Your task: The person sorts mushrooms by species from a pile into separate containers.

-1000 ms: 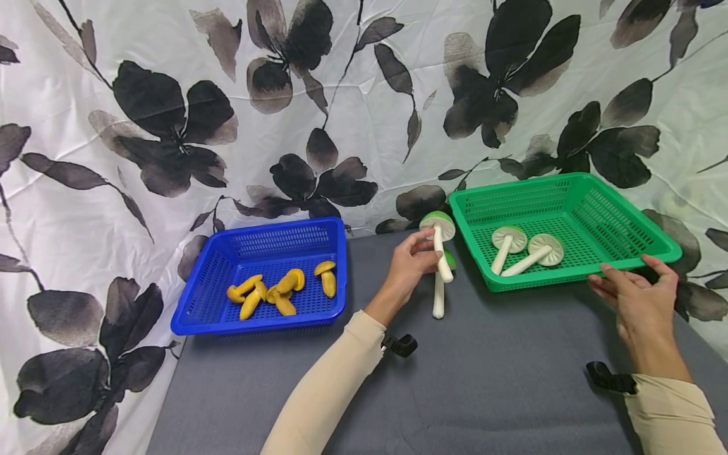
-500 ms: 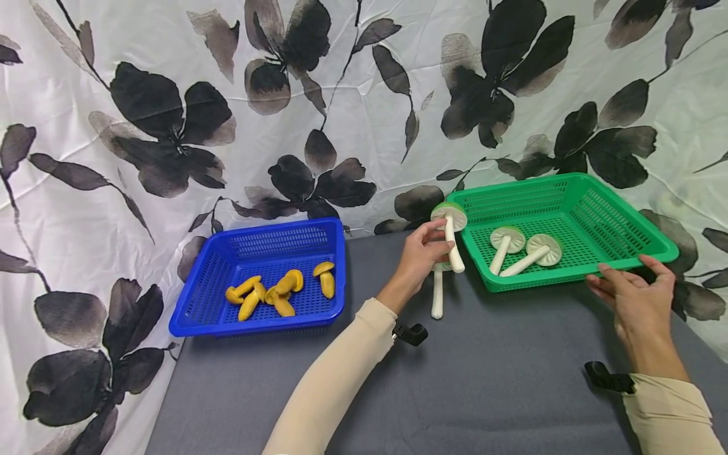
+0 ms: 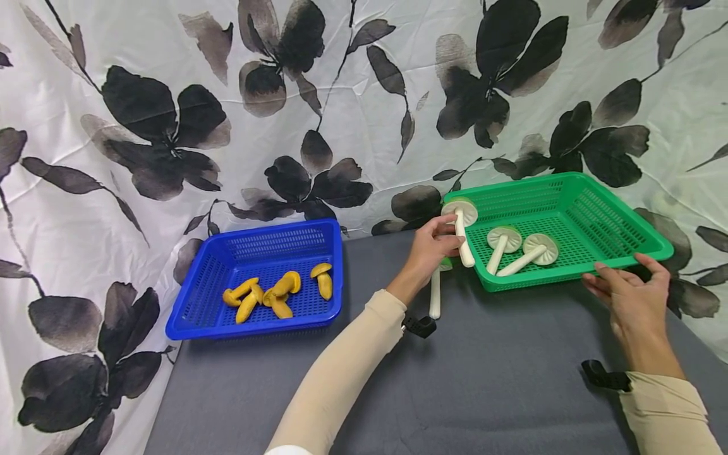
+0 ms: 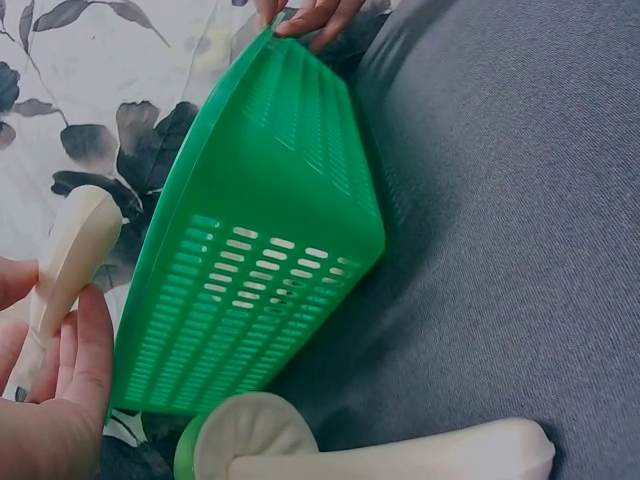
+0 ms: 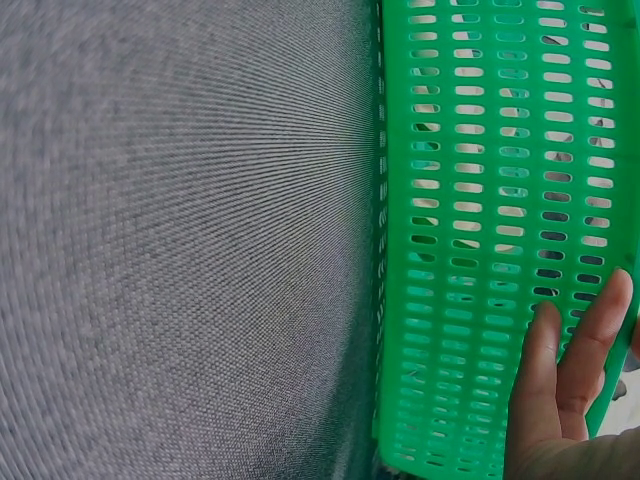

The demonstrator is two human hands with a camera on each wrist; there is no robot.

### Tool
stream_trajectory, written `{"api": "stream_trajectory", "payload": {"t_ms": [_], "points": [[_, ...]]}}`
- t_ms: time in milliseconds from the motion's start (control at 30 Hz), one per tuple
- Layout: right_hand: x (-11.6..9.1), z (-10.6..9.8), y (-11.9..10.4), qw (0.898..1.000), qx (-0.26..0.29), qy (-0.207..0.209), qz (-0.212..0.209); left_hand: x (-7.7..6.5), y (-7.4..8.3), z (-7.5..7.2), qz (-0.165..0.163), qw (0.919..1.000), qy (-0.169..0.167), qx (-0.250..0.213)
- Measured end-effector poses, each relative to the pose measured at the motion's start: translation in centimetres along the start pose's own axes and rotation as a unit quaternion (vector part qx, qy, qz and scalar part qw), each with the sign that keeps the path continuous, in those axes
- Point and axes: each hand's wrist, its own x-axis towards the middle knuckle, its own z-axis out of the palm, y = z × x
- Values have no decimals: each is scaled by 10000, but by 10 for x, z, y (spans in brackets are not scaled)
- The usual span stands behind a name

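My left hand (image 3: 428,250) pinches a white-stemmed mushroom (image 3: 466,251) between thumb and fingers, its pale gilled cap over the left rim of the green basket (image 3: 574,277). The stem's thick end (image 4: 85,225) points up in the left wrist view. Two similar mushrooms, including the right one (image 3: 541,248), lie inside that basket. Another mushroom (image 3: 435,294) rests on the grey cloth beneath my left hand, partly covered by it. My right hand (image 3: 637,303) grips the basket's front rim near its right corner; fingers (image 5: 540,370) lie against the perforated outer wall.
A blue basket (image 3: 250,332) with several yellow mushrooms (image 3: 282,284) stands on the left of the grey cloth-covered table (image 3: 483,379). Behind both baskets hangs a white curtain (image 3: 364,126) with dark flowers.
My left hand has carried the mushroom rightward, from beside the green basket to its left rim. The right hand keeps its place on the rim.
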Motion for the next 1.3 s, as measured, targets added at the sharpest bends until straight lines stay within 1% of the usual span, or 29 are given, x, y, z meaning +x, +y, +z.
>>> {"api": "stream_trajectory", "payload": {"t_ms": [167,300,433,567,833,1133,1300], "points": [[-1,3,0,10000,3,-4,-40,4,0,5,84,9999,-136,-52],[-1,5,1,10000,-6,14,-31,5,-1,7,139,9996,-240,-5],[-1,5,0,10000,10,18,-39,4,-2,4,96,9998,-181,-10],[-2,5,-3,10000,-6,67,-33,2,-4,-4,74,9999,-87,-78],[-2,7,-4,9999,34,143,18,-4,-7,-26,35,9996,157,-229],[-3,6,-3,9999,102,91,40,-15,-21,-51,-30,9990,370,-247],[-4,7,-3,9999,22,133,63,-24,-28,-62,-158,9983,512,-231]]}}
